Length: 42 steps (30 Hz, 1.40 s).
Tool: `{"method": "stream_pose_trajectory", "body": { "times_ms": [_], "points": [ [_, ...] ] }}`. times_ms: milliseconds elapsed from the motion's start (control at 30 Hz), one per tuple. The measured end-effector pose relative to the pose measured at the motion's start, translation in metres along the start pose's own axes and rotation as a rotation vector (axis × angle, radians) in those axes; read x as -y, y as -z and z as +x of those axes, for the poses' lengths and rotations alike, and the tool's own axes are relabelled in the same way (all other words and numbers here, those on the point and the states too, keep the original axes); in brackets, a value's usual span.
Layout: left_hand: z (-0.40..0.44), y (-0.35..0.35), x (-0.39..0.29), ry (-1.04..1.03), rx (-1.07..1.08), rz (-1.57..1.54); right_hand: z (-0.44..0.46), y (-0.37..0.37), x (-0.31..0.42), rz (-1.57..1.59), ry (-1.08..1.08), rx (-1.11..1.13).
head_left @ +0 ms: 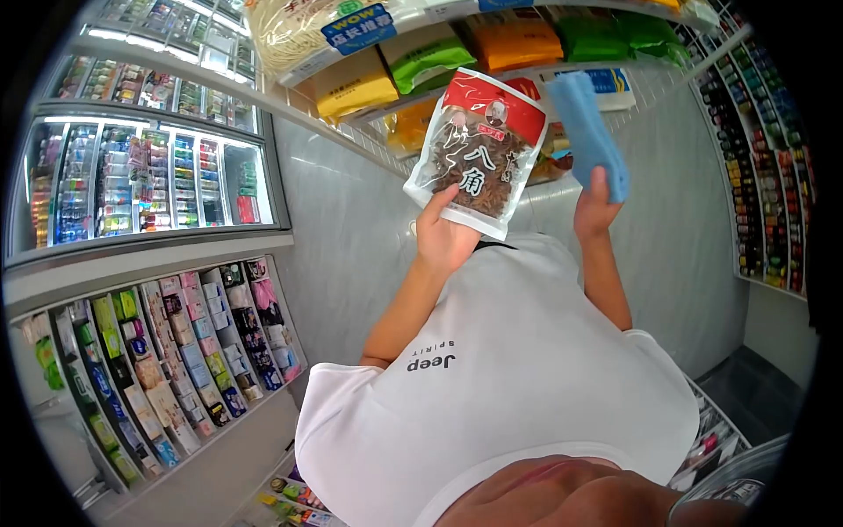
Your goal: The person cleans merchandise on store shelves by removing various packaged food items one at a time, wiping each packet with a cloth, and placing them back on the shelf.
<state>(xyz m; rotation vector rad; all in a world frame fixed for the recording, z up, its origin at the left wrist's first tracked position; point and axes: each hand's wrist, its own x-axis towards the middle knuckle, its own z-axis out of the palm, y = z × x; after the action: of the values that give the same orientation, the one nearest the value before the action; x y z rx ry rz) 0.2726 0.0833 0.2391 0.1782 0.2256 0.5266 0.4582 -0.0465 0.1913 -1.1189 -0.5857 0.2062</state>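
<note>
My left hand point(446, 239) grips the lower edge of a clear bag of star anise point(487, 154). The bag has a red top band and white lettering, and dark brown pieces show through its window. My thumb lies on the front; the other fingers are mostly hidden behind it. In my right hand point(599, 209) is a folded light blue cloth point(588, 132), held upright just right of the bag and apart from it. Both hands are raised in front of a wire shelf point(369, 145) of packaged food.
Yellow packets point(356, 88), a green packet point(428, 60) and an orange packet point(514, 42) line the shelf ahead. Bottle racks point(755, 149) stand at right. A lit drinks cooler point(132, 180) and slanted shelves of small goods point(176, 369) are at left. Grey floor point(338, 246) lies between.
</note>
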Motion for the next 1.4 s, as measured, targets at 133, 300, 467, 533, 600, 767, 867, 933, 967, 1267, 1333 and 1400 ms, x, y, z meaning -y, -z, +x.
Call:
{"method": "stream_pose_trajectory", "body": {
  "times_ms": [133,300,467,533,600,767,867,933,967,1267,1333,1400],
  "points": [
    [-0.001,-0.007,0.012,0.028,0.046,0.05,0.03,-0.054,0.065,-0.776,0.413,0.625],
    [0.004,-0.003,0.01,0.062,0.033,0.039,0.027,-0.054,0.04,-0.619,0.221,0.554],
    [0.007,-0.007,0.015,0.05,-0.033,0.018,0.017,-0.051,0.054,-0.773,0.372,0.66],
    [0.01,-0.002,0.014,0.066,-0.026,-0.05,0.004,-0.051,0.06,-0.759,0.397,0.778],
    [0.012,0.007,0.012,0.112,0.033,-0.155,-0.006,-0.05,0.064,-0.751,0.411,0.863],
    [0.011,-0.006,0.025,0.042,0.004,0.191,0.004,-0.036,0.05,-0.75,0.35,0.691],
    [0.014,-0.018,0.028,0.043,-0.011,0.167,0.01,-0.037,0.047,-0.774,0.346,0.643],
    [0.016,-0.024,0.025,0.03,-0.007,0.024,0.001,-0.042,0.056,-0.809,0.382,0.722],
    [0.016,-0.028,0.023,0.015,0.003,0.136,-0.005,-0.041,0.059,-0.811,0.394,0.783],
    [0.017,-0.027,0.03,-0.007,-0.057,0.169,-0.006,-0.04,0.052,-0.776,0.37,0.702],
    [0.016,-0.023,0.03,-0.055,-0.128,0.274,-0.007,-0.046,0.054,-0.829,0.439,0.745],
    [0.015,-0.012,0.027,-0.065,-0.137,0.332,-0.014,-0.053,0.061,-0.831,0.491,0.868]
  ]
}}
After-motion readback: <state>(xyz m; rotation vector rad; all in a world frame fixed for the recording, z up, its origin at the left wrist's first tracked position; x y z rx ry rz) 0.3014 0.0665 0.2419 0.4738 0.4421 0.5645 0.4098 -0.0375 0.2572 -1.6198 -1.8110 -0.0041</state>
